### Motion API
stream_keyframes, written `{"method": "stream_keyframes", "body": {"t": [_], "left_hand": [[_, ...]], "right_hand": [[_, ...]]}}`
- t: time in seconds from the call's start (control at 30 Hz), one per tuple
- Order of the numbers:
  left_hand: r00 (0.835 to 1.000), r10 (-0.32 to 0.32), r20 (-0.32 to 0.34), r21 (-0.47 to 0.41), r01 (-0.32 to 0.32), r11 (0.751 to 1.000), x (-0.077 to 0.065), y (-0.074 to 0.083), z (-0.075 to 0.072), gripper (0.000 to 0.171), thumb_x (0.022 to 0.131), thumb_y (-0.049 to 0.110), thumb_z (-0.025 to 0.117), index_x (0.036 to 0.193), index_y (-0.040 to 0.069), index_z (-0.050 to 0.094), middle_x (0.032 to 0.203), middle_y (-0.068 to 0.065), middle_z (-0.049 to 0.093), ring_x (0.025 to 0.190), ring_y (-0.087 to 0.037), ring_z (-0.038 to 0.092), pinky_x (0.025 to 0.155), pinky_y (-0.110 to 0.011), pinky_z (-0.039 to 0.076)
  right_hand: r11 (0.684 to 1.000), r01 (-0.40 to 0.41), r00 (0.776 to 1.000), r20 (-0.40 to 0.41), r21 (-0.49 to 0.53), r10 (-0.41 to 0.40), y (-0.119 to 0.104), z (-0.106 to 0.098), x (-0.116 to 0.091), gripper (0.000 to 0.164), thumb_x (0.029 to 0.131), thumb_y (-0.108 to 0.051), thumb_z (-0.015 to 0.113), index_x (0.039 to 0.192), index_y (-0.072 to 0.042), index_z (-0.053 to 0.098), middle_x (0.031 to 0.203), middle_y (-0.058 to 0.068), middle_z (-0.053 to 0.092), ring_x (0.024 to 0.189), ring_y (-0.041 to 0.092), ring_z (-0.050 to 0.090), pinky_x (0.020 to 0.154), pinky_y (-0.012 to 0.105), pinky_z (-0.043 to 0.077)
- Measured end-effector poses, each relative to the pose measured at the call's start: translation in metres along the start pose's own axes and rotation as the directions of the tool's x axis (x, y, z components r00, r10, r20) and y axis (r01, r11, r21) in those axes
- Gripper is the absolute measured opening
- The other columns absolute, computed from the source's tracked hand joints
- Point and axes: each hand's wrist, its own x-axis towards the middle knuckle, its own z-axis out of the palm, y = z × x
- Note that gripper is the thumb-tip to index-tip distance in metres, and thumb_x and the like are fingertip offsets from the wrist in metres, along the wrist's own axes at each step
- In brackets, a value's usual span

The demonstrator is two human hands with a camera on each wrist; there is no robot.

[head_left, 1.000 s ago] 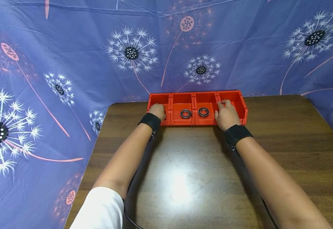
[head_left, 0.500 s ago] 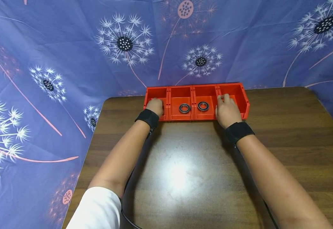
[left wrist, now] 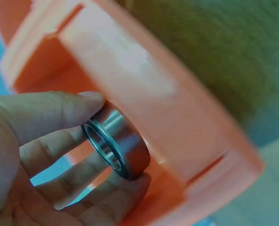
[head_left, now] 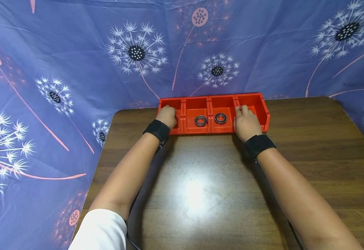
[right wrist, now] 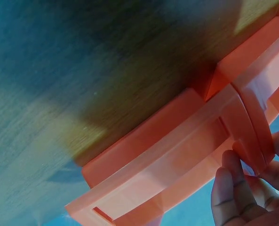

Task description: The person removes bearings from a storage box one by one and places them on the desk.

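Observation:
My left hand (head_left: 167,116) is at the leftmost compartment of a red bin row (head_left: 197,130). In the left wrist view, thumb and fingers pinch a shiny steel ball bearing (left wrist: 125,136) by its outer rim, beside the compartment's front wall. My right hand (head_left: 247,125) is at the divider (right wrist: 250,127) between the two right-hand compartments, with fingers and thumb on either side of that wall. One dark-sealed bearing (head_left: 200,125) lies in the second compartment from the left, and another bearing (head_left: 220,122) in the third. The right hand hides part of the rightmost compartment's floor.
The bins stand at the back of a brown wooden table (head_left: 197,166), against a blue cloth (head_left: 91,31) printed with dandelions. Black straps (head_left: 258,145) circle both wrists, and a cable (head_left: 131,241) runs along the left arm.
My left hand has shifted slightly left and up at the leftmost compartment. The right hand stays at the divider. The two bearings in the middle compartments lie where they were; the head view has tilted a little.

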Motion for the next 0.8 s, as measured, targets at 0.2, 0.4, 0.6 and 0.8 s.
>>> {"method": "stream_keyframes", "body": {"t": [0.2, 0.4, 0.6, 0.8], "left_hand": [[1.0, 0.018, -0.022, -0.084, -0.02, 0.996, -0.024, 0.014, -0.031, 0.029, 0.092, -0.001, 0.06, 0.117, -0.002, 0.074, 0.117, -0.021, 0.067, 0.113, -0.035, 0.059, 0.098, -0.046, 0.048], [0.999, 0.051, 0.0, -0.149, -0.05, 0.988, -0.055, 0.034, -0.05, 0.043, 0.092, 0.007, 0.071, 0.135, 0.001, 0.068, 0.13, -0.021, 0.062, 0.11, -0.034, 0.061, 0.092, -0.043, 0.052], [0.991, 0.128, 0.035, -0.174, -0.12, 0.978, -0.076, 0.049, -0.042, 0.038, 0.092, 0.008, 0.075, 0.129, 0.003, 0.071, 0.127, -0.018, 0.066, 0.117, -0.035, 0.063, 0.092, -0.042, 0.056], [0.974, 0.212, 0.078, -0.16, -0.198, 0.967, -0.087, 0.057, -0.023, 0.038, 0.092, 0.007, 0.075, 0.13, 0.002, 0.07, 0.118, -0.017, 0.065, 0.096, -0.027, 0.061, 0.081, -0.035, 0.052]], "right_hand": [[1.0, -0.012, 1.0, 0.01, 0.011, 0.012, -0.004, -0.004, -0.002, 0.051, 0.103, -0.007, 0.054, 0.148, 0.016, 0.047, 0.136, 0.033, 0.047, 0.109, 0.052, 0.058, 0.091, 0.061, 0.049], [1.0, -0.008, 1.0, 0.009, 0.006, 0.008, -0.006, -0.008, -0.004, 0.049, 0.104, -0.007, 0.052, 0.147, 0.017, 0.046, 0.135, 0.034, 0.048, 0.107, 0.053, 0.058, 0.088, 0.062, 0.05], [0.999, -0.034, 0.998, 0.052, 0.017, 0.033, -0.006, -0.008, -0.003, 0.051, 0.105, -0.009, 0.05, 0.15, 0.015, 0.043, 0.138, 0.033, 0.045, 0.111, 0.053, 0.056, 0.09, 0.062, 0.048], [0.999, -0.048, 0.997, 0.066, 0.023, 0.047, -0.006, -0.009, -0.002, 0.051, 0.107, -0.011, 0.049, 0.152, 0.014, 0.042, 0.14, 0.031, 0.044, 0.114, 0.052, 0.055, 0.093, 0.061, 0.048]]}}
